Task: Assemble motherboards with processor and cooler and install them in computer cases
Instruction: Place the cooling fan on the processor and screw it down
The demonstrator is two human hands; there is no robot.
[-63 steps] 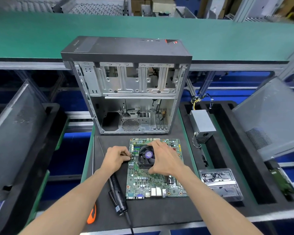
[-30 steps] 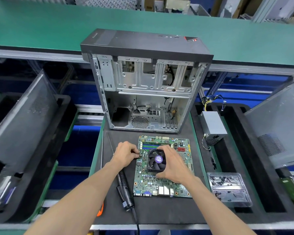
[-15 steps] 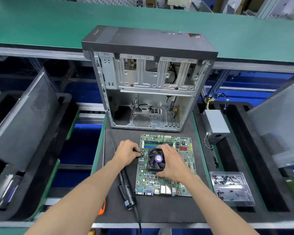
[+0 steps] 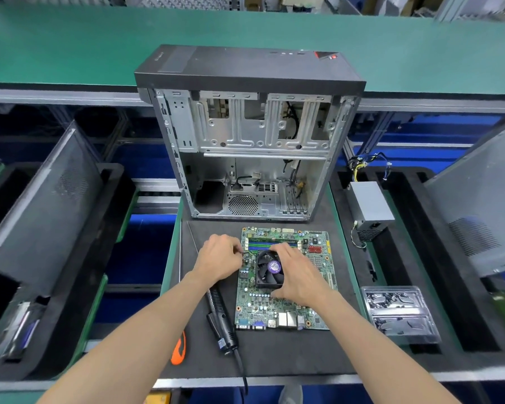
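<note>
Low in the centre of the frame, the right hand [image 4: 299, 277] grips the cooler [image 4: 269, 269] on the motherboard [image 4: 286, 307]; the left hand [image 4: 219, 259] pinches its thin cable [image 4: 247, 256]. Steadying the cooler while plugging straight down should help.

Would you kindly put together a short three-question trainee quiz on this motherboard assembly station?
1. True or false: the motherboard is already inside the computer case.
2. The right hand rests on: A) the cooler fan, B) the power supply, C) the electric screwdriver.
3. Fill in: the left hand works at the cooler's ____ side.

Key: 1 false, it lies on the mat before the case; 2 A; 3 left.
</note>
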